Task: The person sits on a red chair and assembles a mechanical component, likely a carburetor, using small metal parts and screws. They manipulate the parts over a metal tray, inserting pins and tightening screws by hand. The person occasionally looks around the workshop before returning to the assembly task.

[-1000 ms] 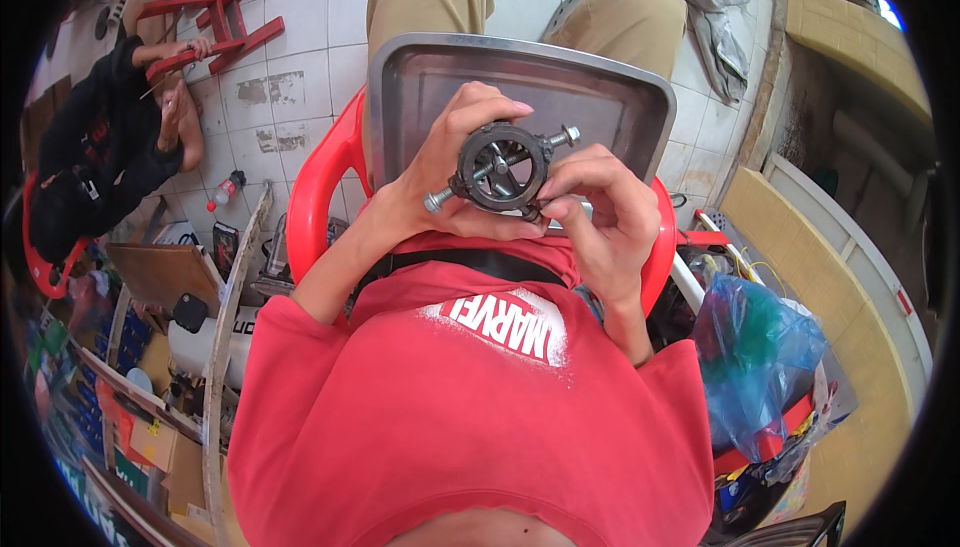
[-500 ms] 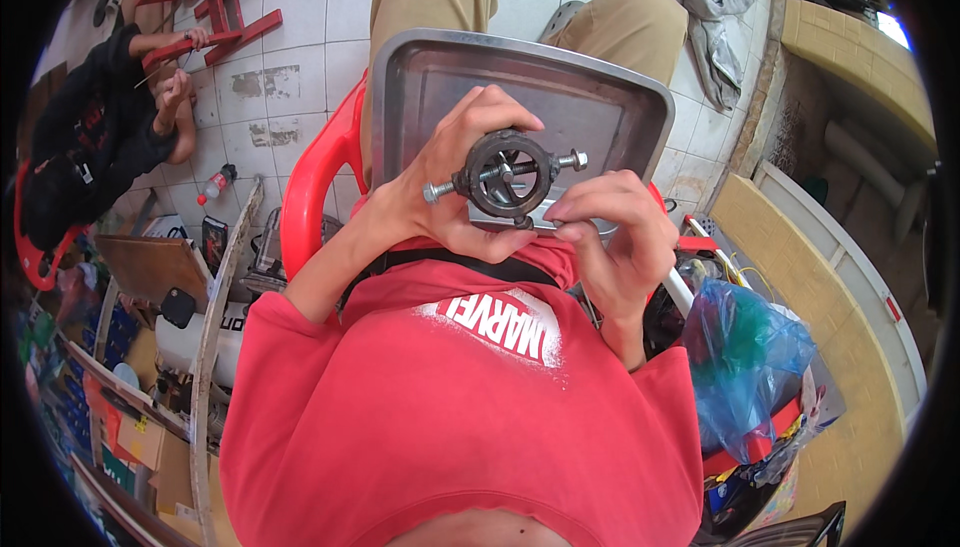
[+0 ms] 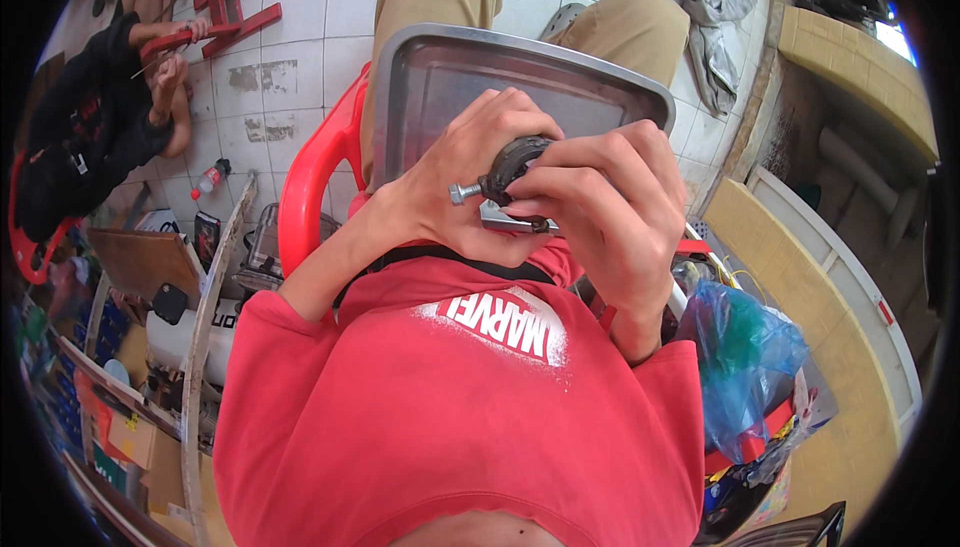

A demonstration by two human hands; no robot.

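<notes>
My left hand is closed round a dark metal ring with bolts set through its sides. One silvery bolt sticks out to the left, next to the base of my hand. Curled over the ring's right side, the fingers of my right hand hide the opening and the bolt there. What the right fingertips touch inside the ring is hidden. Both hands are above the near part of a grey metal tray on my lap.
A red plastic chair is under me. To the right stand a blue plastic bag and a pale yellow ledge. At the left, a person in black holds a red stool; a bottle lies nearby.
My right hand has moved up and left from beside the ring onto it, covering its opening and right bolt. The ring has tilted; my left hand keeps its hold.
</notes>
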